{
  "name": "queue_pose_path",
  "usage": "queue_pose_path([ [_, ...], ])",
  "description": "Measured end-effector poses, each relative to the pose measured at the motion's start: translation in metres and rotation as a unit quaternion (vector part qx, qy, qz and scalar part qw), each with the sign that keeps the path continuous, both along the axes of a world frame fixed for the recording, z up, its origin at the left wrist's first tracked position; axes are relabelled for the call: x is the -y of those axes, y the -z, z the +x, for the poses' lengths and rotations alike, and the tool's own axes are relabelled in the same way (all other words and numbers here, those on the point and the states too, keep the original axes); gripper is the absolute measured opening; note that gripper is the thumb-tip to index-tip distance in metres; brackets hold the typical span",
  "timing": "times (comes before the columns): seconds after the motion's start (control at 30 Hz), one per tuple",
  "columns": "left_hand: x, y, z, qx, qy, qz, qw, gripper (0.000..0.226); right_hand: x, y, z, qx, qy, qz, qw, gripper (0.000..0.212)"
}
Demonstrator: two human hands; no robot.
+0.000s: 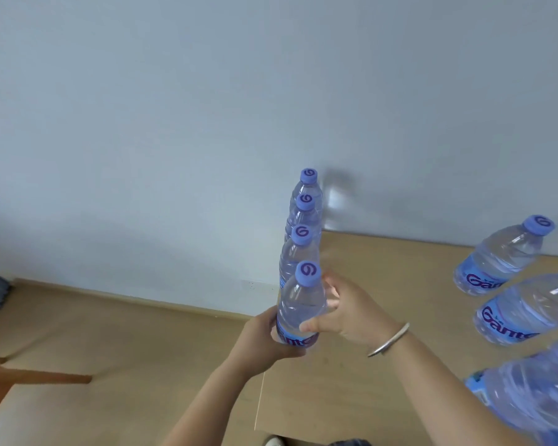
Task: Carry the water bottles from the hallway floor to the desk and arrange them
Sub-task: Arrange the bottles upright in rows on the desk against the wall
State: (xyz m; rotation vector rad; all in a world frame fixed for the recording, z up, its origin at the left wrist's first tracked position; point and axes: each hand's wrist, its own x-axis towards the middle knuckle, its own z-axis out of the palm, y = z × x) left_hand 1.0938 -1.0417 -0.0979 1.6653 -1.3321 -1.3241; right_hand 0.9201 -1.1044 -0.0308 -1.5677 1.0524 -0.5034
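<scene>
A row of several clear water bottles with purple caps stands along the left edge of the wooden desk (384, 365). The nearest bottle (300, 304) is held between both hands. My left hand (264, 342) wraps round its lower part at the label. My right hand (345, 307) touches its right side, thumb on the front and fingers behind. Behind it stand the other bottles of the row (298, 249), running back to the wall. Another row of bottles (500, 255) stands at the desk's right side, partly cut off by the frame.
A pale wall rises behind the desk. Left of the desk lies wooden floor (110, 333), with a brown wooden furniture part (29, 378) at the far left. A silver bangle (388, 341) sits on my right wrist. A shoe tip (273, 441) shows at the bottom.
</scene>
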Motion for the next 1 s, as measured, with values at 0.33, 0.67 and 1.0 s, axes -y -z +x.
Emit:
queue_pose_path([
  [0.33, 0.011, 0.024, 0.008, 0.029, -0.039, -0.013, 0.999, 0.055, -0.002, 0.02, 0.021, -0.02, 0.036, -0.064, 0.997, 0.07],
  [0.67, 0.009, 0.027, 0.004, 0.032, -0.038, 0.0, 0.999, 0.052, -0.008, 0.023, 0.017, -0.045, 0.047, -0.095, 0.993, 0.071],
  [1.0, -0.003, 0.004, -0.018, 0.22, -0.027, 0.063, 0.973, 0.052, -0.02, 0.009, 0.011, -0.07, 0.027, -0.149, 0.986, 0.08],
])
